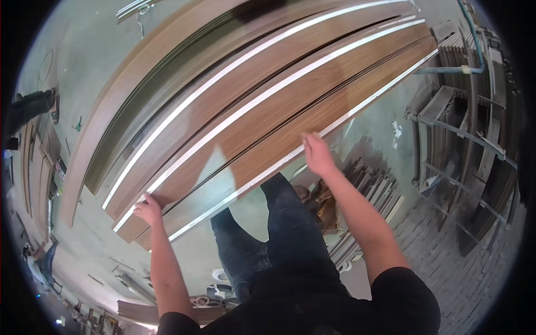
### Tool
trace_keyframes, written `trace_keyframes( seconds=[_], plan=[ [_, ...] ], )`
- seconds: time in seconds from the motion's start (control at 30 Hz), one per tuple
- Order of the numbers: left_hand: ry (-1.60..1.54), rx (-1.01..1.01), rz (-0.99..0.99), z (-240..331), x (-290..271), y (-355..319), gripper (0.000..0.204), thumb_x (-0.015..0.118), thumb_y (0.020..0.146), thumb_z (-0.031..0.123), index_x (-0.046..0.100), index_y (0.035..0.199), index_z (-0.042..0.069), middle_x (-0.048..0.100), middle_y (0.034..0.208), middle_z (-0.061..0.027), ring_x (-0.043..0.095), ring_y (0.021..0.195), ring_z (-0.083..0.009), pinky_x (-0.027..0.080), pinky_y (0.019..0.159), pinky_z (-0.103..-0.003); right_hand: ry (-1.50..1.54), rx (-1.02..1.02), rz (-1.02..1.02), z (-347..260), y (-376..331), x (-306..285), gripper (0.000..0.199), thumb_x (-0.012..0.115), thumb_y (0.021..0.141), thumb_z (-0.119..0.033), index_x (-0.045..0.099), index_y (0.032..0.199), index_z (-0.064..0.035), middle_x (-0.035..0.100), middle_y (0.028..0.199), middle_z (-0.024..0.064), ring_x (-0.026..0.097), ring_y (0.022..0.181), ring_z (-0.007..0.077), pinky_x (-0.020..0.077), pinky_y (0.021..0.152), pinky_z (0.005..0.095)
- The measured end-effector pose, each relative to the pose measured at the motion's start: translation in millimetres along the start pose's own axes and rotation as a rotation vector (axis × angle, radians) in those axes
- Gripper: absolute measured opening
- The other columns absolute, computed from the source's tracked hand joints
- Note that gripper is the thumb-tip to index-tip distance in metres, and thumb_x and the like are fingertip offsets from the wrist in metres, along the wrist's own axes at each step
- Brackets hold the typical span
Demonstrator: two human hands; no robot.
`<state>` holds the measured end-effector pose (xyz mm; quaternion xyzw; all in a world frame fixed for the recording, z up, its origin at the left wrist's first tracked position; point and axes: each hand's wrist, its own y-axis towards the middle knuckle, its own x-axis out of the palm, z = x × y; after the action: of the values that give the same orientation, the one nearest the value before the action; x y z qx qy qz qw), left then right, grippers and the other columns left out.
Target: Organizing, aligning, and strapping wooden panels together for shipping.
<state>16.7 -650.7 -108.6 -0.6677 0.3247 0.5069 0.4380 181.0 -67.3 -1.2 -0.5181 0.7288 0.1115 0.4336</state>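
Note:
Several long wood-grain boards lie side by side in front of me, running from lower left to upper right. White strips run along them, among them a middle strip (234, 123) and a near strip (268, 171). My left hand (148, 210) is at the left end of the middle strip, its fingers bent and closed on it. Over the nearest board (290, 142) is my right hand (318, 155), close to the near edge. Its fingertips are drawn together; whatever they hold, if anything, is too small to make out.
On the right stands a metal rack (463, 134) with stacked panels. A pile of narrow strips (363, 190) lies on the floor beside my legs. Farther left, another person's leg (33, 109) shows. A bluish pipe (446, 70) runs near the boards' far right end.

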Motion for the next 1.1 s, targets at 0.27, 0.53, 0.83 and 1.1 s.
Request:
trace_keyframes(
  seconds=[0.27,0.53,0.83,1.1],
  plan=[
    [-0.042,0.102,-0.007,232.9,0.5,-124.3,0.1,0.042,0.094,0.066,0.024,0.142,-0.02,0.018,0.15,-0.0425,0.019,0.14,-0.0567,0.021,0.114,-0.06,-0.25,-0.044,0.164,103.8,67.0,-43.7,0.034,0.051,0.095,-0.008,0.056,0.127,0.0,0.046,0.144,0.0214,0.042,0.133,0.0407,0.035,0.111,0.046],
    [0.02,-0.01,-0.231,272.6,-8.5,-131.7,0.114,0.039,0.09,0.074,0.005,0.146,-0.019,-0.001,0.154,-0.0402,-0.001,0.145,-0.054,0.007,0.117,-0.06,-0.312,-0.272,0.061,37.4,133.6,-26.1,0.042,0.049,0.092,-0.007,0.051,0.133,-0.0016,0.043,0.148,0.0192,0.037,0.14,0.0355,0.0266,0.116,0.0502],
    [0.028,-0.04,-0.34,271.6,-0.4,-129.4,0.117,0.035,0.089,0.077,-0.007,0.147,-0.015,-0.014,0.155,-0.0359,-0.013,0.146,-0.0497,0.0,0.118,-0.058,-0.572,-0.76,-0.359,82.4,222.9,-88.4,0.048,0.053,0.09,-0.006,0.051,0.138,-0.0123,0.042,0.151,0.0016,0.036,0.142,0.0173,0.0239,0.12,0.0381],
    [0.039,-0.041,-0.332,265.1,2.8,-125.4,0.116,0.035,0.089,0.077,-0.006,0.148,-0.015,-0.012,0.155,-0.0364,-0.012,0.145,-0.0509,0.001,0.117,-0.058,-0.602,-0.569,-0.131,174.5,275.8,-181.5,0.039,0.051,0.093,-0.011,0.055,0.132,-0.0087,0.049,0.146,0.0044,0.042,0.137,0.0227,0.0337,0.113,0.0393]
  ],
)
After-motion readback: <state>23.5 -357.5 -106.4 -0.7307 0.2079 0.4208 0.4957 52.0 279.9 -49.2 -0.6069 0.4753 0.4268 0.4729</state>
